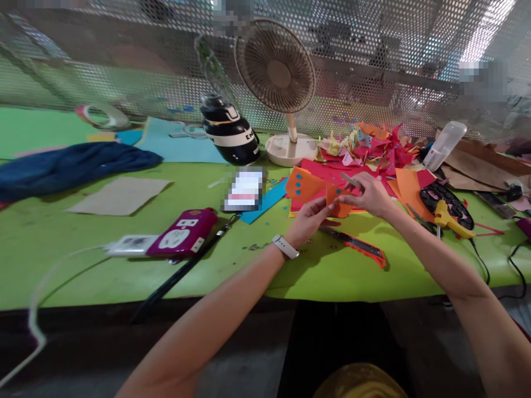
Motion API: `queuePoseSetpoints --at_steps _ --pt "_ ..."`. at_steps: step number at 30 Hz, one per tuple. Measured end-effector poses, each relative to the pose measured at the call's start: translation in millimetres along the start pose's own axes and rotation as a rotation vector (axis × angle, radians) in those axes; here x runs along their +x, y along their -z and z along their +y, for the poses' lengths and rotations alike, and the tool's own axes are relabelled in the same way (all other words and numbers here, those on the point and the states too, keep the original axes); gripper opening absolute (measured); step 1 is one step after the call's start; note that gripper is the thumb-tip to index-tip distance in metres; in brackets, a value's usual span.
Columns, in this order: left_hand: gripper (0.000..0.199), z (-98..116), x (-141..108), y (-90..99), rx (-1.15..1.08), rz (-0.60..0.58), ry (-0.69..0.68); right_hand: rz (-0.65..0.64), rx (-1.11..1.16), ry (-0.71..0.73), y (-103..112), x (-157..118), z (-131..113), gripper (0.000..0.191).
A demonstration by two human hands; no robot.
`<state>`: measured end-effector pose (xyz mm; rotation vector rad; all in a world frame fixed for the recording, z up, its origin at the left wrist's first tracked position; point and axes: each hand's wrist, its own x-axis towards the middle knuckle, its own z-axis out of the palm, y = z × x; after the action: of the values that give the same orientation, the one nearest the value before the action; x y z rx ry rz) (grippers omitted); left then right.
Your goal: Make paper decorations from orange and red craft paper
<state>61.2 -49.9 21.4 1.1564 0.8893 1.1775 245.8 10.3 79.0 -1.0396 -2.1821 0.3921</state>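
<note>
My left hand [309, 218], with a pale watch on the wrist, is closed on an orange paper cutout [305, 185] dotted with small blue diamonds. It looks folded, with one wing-like flap to the left and another part between my hands. In my right hand [367, 193] a thin pale stick [350, 180] is pinched, its exact kind unclear; the fingers are right at the cutout's right part. Red paper sheets [317, 168] lie beneath and behind the hands. An orange-edged utility knife [357, 246] rests on the table just in front of them.
On the green table [249, 276] stand a fan [276, 72] and a dark water jug [232, 135]. A phone [244, 188] and a purple power strip [182, 235] lie left. At right are folded paper pieces [377, 146], a yellow glue gun [450, 221], scissors [421, 218] and a black tray [448, 202].
</note>
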Motion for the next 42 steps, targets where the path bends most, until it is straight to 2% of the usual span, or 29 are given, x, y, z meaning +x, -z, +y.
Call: queuePoseSetpoints --at_steps 3,7,10,12,14,16,18,26,31,34,37,40,42 --pt "0.049 2 -1 -0.7 0.002 -0.012 -0.004 -0.085 -0.02 0.013 -3 0 -4 0.046" --pt "0.053 3 -2 -1.9 0.009 -0.019 0.013 -0.175 0.076 -0.012 0 3 -1 0.043" --pt "0.057 1 -1 -1.6 0.008 -0.021 0.025 -0.22 0.107 0.036 4 4 4 0.045" --pt "0.056 0 0 -0.6 0.004 -0.013 0.026 -0.202 0.102 0.083 5 3 8 0.044" --pt "0.053 -2 1 0.7 -0.005 -0.008 0.024 -0.111 0.082 0.1 4 2 12 0.042" --pt "0.05 -3 1 1.9 -0.012 -0.009 0.019 -0.01 0.05 0.061 3 0 15 0.044" --pt "0.048 -3 1 2.5 -0.015 -0.014 0.017 0.039 0.009 0.029 2 -2 15 0.045" --pt "0.051 -1 -1 1.2 0.028 -0.053 0.026 -0.132 -0.071 0.138 -5 -5 12 0.033" --pt "0.052 2 -1 -1.6 0.013 -0.055 0.042 -0.082 -0.148 0.176 -11 -10 19 0.023" --pt "0.051 2 -2 -2.1 0.008 -0.05 0.05 0.004 -0.228 0.077 -9 -12 20 0.022" --pt "0.048 2 -1 -1.4 -0.006 -0.017 0.033 0.067 -0.298 -0.13 2 -11 27 0.032" --pt "0.043 2 -1 -1.6 -0.022 0.014 -0.009 0.031 -0.405 -0.333 16 -14 40 0.03" --pt "0.041 3 -1 -2.6 -0.033 0.007 -0.028 -0.047 -0.461 -0.383 22 -19 49 0.022"
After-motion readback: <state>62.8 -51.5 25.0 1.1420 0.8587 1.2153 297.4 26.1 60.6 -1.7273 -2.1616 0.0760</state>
